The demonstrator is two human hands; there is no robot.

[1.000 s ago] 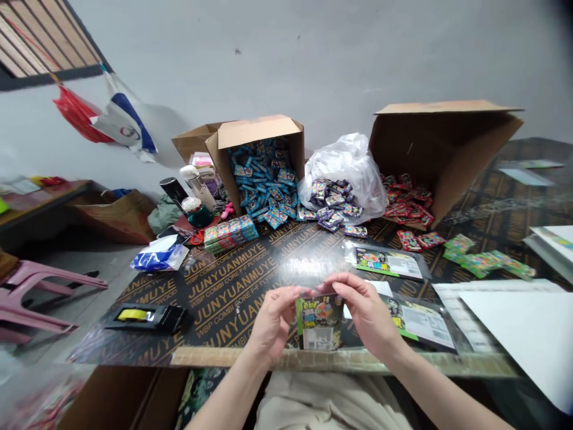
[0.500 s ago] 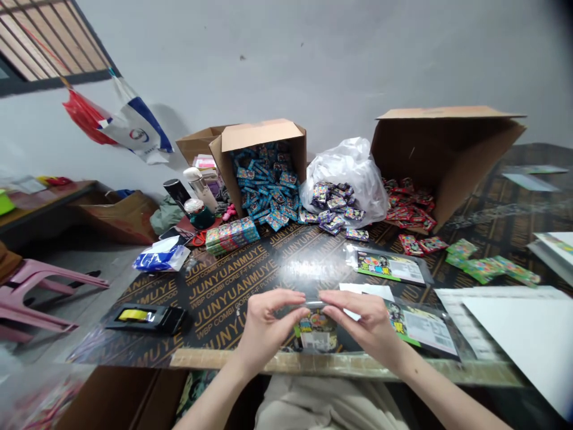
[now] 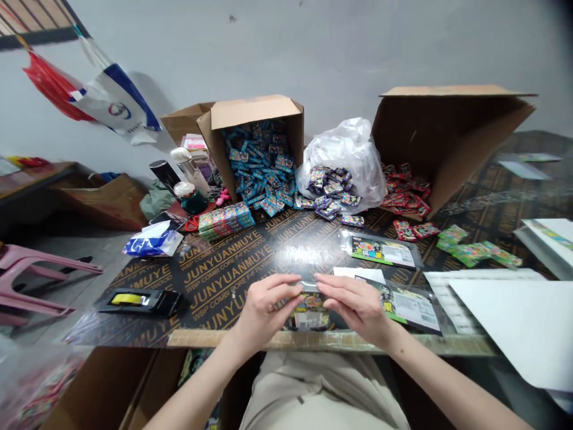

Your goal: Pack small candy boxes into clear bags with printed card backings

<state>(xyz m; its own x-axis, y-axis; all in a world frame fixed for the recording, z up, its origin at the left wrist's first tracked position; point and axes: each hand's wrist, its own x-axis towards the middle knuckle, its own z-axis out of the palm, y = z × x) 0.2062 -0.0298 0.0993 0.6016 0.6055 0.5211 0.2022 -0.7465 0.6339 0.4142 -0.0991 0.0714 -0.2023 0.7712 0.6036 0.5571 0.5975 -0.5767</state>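
Near the table's front edge, my left hand (image 3: 267,306) pinches the upper left of a printed plastic bag (image 3: 310,321) between thumb and fingers. Opposite it, my right hand (image 3: 358,306) is closed on the upper right of the same bag. Its shiny clear top runs between my fingertips, and a dark, colourful print with a pale panel shows below. Whether anything is inside the bag cannot be made out. Beside my right hand lies another printed bag (image 3: 414,307), black and green, partly over a white card (image 3: 358,274). A similar flat bag (image 3: 384,251) rests farther back.
Cardboard boxes hold blue packets (image 3: 262,170) and red packets (image 3: 407,194). Purple packets (image 3: 331,188) spill from a clear plastic sack (image 3: 349,149). Green packets (image 3: 477,251) and white sheets (image 3: 514,322) lie right. A tape dispenser (image 3: 139,301), tissue pack (image 3: 152,240) and bottles stand left.
The camera has tilted, so the scene sits higher and slightly left in view. Both hands keep hold of the bag; my right fingers lie flatter across its top.
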